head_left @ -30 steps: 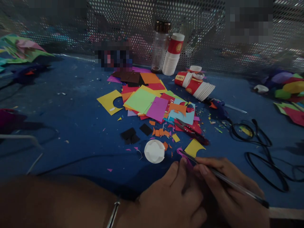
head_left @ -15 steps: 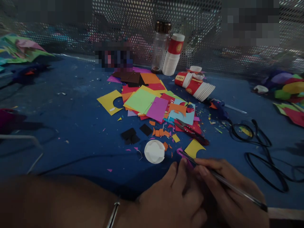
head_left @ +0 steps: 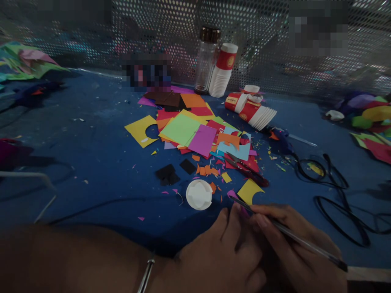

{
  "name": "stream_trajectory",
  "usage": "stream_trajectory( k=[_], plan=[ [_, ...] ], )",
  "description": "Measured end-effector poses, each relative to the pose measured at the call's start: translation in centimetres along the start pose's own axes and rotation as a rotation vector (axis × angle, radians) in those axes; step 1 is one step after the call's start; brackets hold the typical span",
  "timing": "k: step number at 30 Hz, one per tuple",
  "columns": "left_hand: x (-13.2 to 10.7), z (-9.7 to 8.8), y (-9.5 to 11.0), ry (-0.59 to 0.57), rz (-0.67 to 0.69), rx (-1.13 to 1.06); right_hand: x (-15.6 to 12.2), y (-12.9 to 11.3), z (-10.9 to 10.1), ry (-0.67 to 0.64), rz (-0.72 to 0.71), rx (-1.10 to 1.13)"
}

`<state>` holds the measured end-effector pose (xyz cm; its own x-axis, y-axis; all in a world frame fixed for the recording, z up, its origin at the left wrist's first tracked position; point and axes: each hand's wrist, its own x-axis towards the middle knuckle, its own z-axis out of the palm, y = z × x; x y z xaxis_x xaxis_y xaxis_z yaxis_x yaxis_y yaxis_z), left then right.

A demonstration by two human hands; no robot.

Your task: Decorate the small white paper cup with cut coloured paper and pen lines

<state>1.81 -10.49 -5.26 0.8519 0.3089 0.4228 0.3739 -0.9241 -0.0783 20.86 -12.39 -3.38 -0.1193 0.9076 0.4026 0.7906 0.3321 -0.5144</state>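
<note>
My right hand (head_left: 308, 244) grips a clear-barrelled pen (head_left: 301, 243), thumb and forefinger near its dark front end. The pen's tip rests at the edge of a small purple paper piece (head_left: 232, 193). My left hand (head_left: 224, 256) is closed beside it, fingers bent, pinning that purple paper; most of the paper is hidden under the fingers. Left of the pen tip lies a round white paper disc (head_left: 198, 195) with a lighter shape on it. A yellow paper scrap (head_left: 250, 191) with a curved cut-out lies just beyond the pen.
Coloured paper sheets (head_left: 180, 128) are piled mid-table, with red-handled scissors (head_left: 249, 169) and orange scraps (head_left: 207, 170) before them. Behind stand a glass bottle (head_left: 203, 61) and stacked paper cups (head_left: 222, 73); more cups (head_left: 250, 110) lie sideways. A glue gun (head_left: 282, 140) trails its black cord (head_left: 345, 203) at right.
The pen's tip has shifted slightly down and left along the purple paper, and its rear end has tilted a little. My left hand stays in place.
</note>
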Motion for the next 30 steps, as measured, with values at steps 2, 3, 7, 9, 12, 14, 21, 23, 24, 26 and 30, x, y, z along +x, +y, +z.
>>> stream_trajectory(
  k=[2,3,7,9,12,14,21,23,24,26,30],
  plan=[
    [0.0,0.0,0.0,0.005,0.001,-0.004,-0.2,-0.1,0.2,0.027,0.061,0.0],
    [0.1,0.0,0.0,0.008,0.001,-0.005,-0.4,-0.1,0.2,0.034,0.09,-0.001],
    [0.1,0.1,0.0,0.044,-0.002,0.005,-0.7,-0.1,0.3,0.049,0.142,-0.015],
    [0.0,0.1,0.1,0.057,-0.005,0.008,-0.5,0.1,0.1,0.043,0.124,-0.036],
    [-0.1,0.1,0.1,0.066,-0.021,0.01,0.0,0.2,-0.2,0.003,0.047,-0.071],
    [-0.1,0.2,0.2,0.068,-0.022,0.009,0.3,0.2,-0.4,0.001,0.008,-0.086],
    [0.2,0.4,0.0,0.13,-0.03,0.058,0.4,0.2,-0.4,-0.007,-0.01,-0.101],
    [0.3,0.4,-0.1,0.144,-0.048,0.069,0.6,0.1,-0.4,-0.005,-0.019,-0.1],
    [0.3,0.4,-0.1,0.141,-0.054,0.07,0.7,0.0,-0.3,0.0,-0.017,-0.097],
    [0.3,0.4,-0.1,0.13,-0.04,0.063,1.0,-0.2,-0.3,0.017,-0.012,-0.088],
    [0.1,0.7,0.1,0.127,-0.036,0.062,1.0,-0.3,-0.2,0.02,0.007,-0.053]
  ],
)
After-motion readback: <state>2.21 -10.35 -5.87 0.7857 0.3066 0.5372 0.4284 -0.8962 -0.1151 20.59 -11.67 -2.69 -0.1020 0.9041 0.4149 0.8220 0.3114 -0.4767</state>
